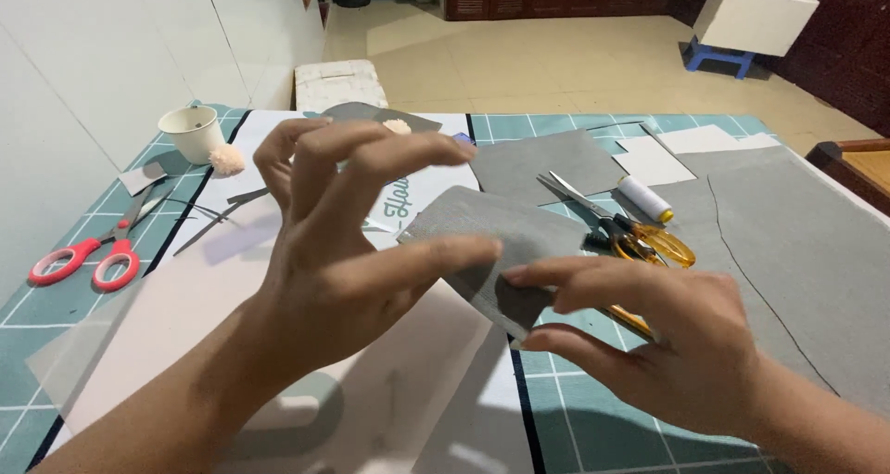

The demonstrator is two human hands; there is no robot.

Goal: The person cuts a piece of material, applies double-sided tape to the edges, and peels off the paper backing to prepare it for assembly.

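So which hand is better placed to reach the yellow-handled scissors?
Probably the right hand: the yellow-handled scissors lie just beyond it, while the left hand is further off on the far side of the grey fabric piece both pinch.

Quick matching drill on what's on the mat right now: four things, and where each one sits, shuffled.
Things:
1. red-handled scissors
2. white cup
3. yellow-handled scissors
4. grey fabric piece

Places:
A. pinched between the left hand and right hand
B. far left edge of the cutting mat
C. beside the white thread spool
D. back left, next to a fluffy pompom

Pairs: 1-B, 2-D, 3-C, 4-A
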